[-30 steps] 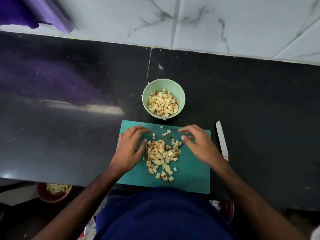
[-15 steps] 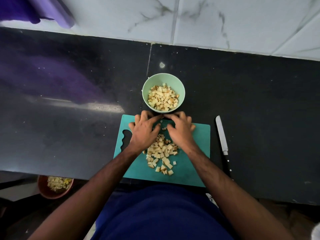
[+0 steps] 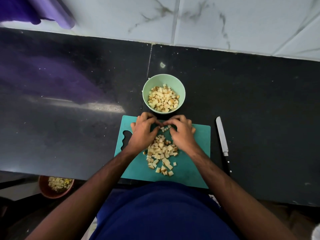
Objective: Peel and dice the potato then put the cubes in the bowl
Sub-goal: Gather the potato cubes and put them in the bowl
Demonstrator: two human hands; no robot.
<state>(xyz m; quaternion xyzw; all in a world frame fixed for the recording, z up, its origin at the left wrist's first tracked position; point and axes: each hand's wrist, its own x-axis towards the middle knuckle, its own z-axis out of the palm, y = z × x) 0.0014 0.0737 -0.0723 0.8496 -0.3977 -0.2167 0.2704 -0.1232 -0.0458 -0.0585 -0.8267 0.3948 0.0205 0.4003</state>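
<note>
Between curled fingers (image 3: 156, 121), potato cubes (image 3: 165, 129)

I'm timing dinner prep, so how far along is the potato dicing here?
Done: the pale green bowl already holds many diced potato cubes, and the steel knife lies set aside. In hand: the left hand and right hand cup around small cubes at the teal cutting board's far edge. Left: the loose cube pile still on the board.
</note>
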